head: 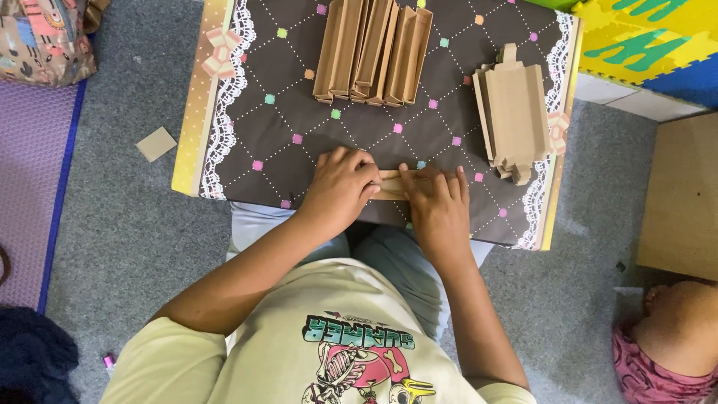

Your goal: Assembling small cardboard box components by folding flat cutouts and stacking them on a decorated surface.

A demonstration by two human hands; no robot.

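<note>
Here, seen from above, a person sits on a grey carpet (134,239) at a low table covered in a dark cloth (299,112) with pastel dots and white lace edging. Starting at the far left, a patterned bag (41,37) rests on a purple mat (30,187), and a small square of cardboard (156,144) lies loose on the carpet beside the table. Moving in, the left hand (340,187) is curled with fingers together, pressing down on one end of a narrow brown cardboard strip (390,184) at the table's near edge — likely to pin it flat. The right hand (437,202) lies over the strip's other end, fingers flattened and close together, seemingly holding a crease; whether it pinches the strip or only presses on it cannot be told. Beyond the hands, at the table's far edge, stands a row of folded cardboard channels (374,49) packed side by side, probably kept within easy reach. To the right sits a stack of flat cardboard blanks (514,112) — also close by. Further right are bright foam play tiles (651,45), a plain wooden board (684,194), and, at the bottom corner, part of another person in pink clothing (651,366).
</note>
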